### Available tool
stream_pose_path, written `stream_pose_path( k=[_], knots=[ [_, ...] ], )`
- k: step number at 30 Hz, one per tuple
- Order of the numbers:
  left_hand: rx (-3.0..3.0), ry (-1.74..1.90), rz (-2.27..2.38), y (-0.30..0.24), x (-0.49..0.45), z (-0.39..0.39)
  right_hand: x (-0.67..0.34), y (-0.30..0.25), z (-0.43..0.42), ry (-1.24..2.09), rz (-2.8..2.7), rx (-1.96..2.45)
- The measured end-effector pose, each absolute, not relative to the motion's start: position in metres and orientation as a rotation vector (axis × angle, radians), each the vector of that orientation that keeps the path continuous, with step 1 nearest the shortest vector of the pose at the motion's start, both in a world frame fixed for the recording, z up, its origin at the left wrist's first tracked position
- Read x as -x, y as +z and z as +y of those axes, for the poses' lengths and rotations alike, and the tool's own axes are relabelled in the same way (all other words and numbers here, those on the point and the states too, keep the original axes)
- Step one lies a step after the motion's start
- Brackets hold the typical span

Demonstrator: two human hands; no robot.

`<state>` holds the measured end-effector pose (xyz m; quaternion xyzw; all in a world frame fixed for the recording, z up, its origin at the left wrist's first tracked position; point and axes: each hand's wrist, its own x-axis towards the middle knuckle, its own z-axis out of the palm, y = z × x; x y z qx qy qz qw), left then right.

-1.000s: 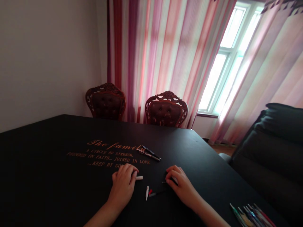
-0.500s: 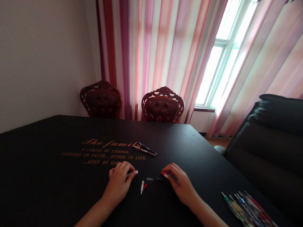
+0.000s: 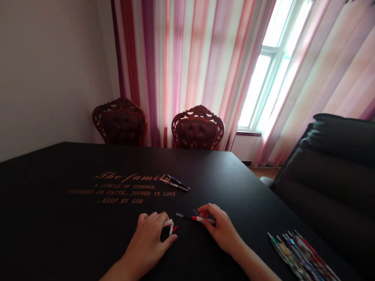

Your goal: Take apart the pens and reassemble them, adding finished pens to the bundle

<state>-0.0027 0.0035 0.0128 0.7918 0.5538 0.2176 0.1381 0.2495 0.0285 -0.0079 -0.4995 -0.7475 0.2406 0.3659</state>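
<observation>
My left hand (image 3: 150,238) rests on the black table (image 3: 58,218) with its fingers curled over a short white pen piece (image 3: 168,223). Just beyond its fingertips lie a small white part and a red part (image 3: 172,228). My right hand (image 3: 218,226) pinches a thin pen refill (image 3: 193,217), red and white near my fingers with a dark tip pointing left. The two hands are a short gap apart near the table's front.
Two dark pens (image 3: 175,182) lie by the gold lettering (image 3: 125,189) on the table. A bundle of several coloured pens (image 3: 299,253) sits at the front right edge. Two carved wooden chairs (image 3: 197,132) stand behind the table; a black sofa (image 3: 331,171) is on the right.
My left hand slid toward me and to the right, onto the small white and red parts. My right hand picked the refill up off the table and holds it out to the left.
</observation>
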Motion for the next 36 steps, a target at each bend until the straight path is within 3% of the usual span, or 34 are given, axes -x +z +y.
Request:
stream_pose_path(
  k=[12, 20, 29, 36],
  knots=[
    [-2.201, 0.670, 1.635, 0.009, 0.012, 0.018, -0.256, -0.013, 0.040, 0.493, -1.845, 1.347],
    [-2.103, 0.753, 1.566, 0.013, 0.001, 0.008, -0.244, 0.011, 0.017, 0.350, -1.914, 1.231],
    [-2.169, 0.777, 1.393, 0.016, -0.011, -0.013, -0.210, 0.023, -0.014, 0.503, -2.012, 1.164],
    [-2.099, 0.910, 1.311, 0.017, -0.009, -0.011, -0.223, 0.028, -0.008, 0.421, -1.761, 1.136]
  ],
)
